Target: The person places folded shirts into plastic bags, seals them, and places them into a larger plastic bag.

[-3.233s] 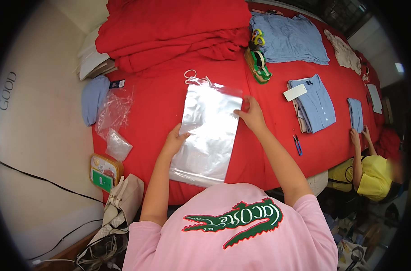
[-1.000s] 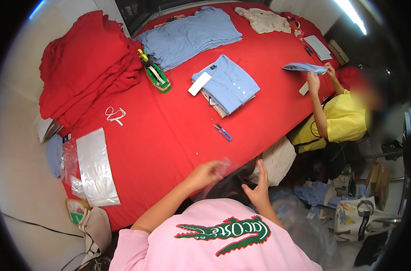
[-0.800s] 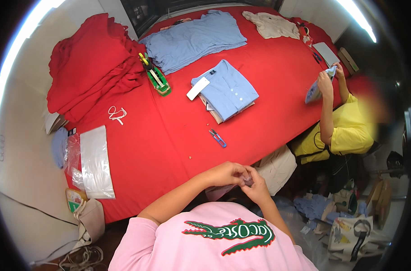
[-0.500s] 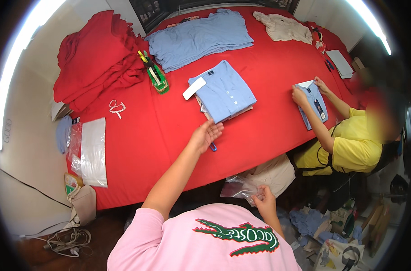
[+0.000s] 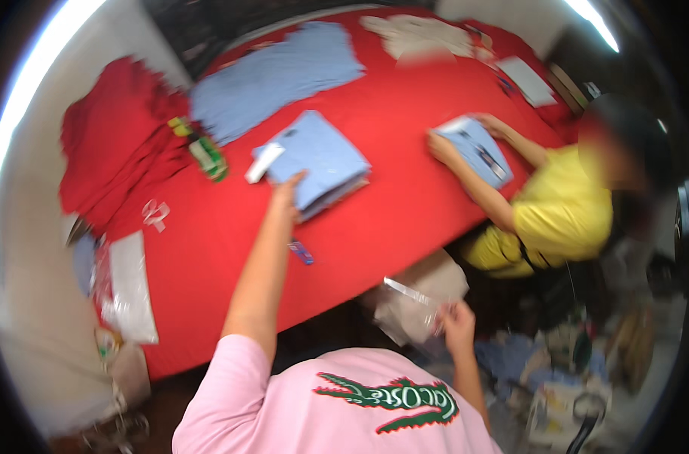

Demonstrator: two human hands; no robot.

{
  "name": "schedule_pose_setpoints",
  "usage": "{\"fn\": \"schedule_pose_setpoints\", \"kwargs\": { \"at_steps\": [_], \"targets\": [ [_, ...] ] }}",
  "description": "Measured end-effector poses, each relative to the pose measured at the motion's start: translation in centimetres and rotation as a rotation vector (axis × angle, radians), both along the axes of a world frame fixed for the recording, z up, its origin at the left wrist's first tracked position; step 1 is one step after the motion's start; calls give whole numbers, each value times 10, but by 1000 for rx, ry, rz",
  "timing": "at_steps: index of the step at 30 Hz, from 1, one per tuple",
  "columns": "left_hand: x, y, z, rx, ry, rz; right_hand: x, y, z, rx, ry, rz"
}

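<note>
Head view: the left hand [image 5: 288,188] has stretched farther across the red tabletop [image 5: 405,136] and now lies flat, fingers open, on the folded blue shirt [image 5: 322,163], gripping nothing. The right hand [image 5: 456,321] has dropped below the near edge, its grip closed on a clear plastic bag [image 5: 412,306]. Bare cloth surrounds the shirt; a co-worker's hands [image 5: 439,144] work just beside.

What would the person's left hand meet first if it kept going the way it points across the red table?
The left hand already reaches the near edge of the folded light-blue shirt, so that shirt comes first; actual contact is unclear through the blur.
</note>
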State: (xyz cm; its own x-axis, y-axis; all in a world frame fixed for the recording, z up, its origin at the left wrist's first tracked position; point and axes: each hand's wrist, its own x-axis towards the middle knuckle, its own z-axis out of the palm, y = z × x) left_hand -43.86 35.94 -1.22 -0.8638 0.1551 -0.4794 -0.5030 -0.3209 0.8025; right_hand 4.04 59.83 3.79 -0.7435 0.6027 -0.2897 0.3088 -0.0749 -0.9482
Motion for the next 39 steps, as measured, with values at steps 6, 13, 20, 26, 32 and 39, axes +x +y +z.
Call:
{"fn": "schedule_pose_setpoints", "kwargs": {
  "at_steps": [6,13,20,26,32,39],
  "targets": [
    [-18,-31,-19,-18,327,-48,-40,101,125,59,344,-418],
    [11,-136,-3,-192,407,-133,-22,81,207,145,586,-420],
    [128,-358,-12,-467,217,-232,-27,28,233,69,773,-269],
    [251,-422,-31,-356,100,-130,-59,-15,234,91,756,-174],
    [293,-418,-26,-296,68,-91,-98,-76,236,44,700,18],
    [308,-438,-27,-374,139,-74,-123,-151,218,49,452,198]
  ]
}}
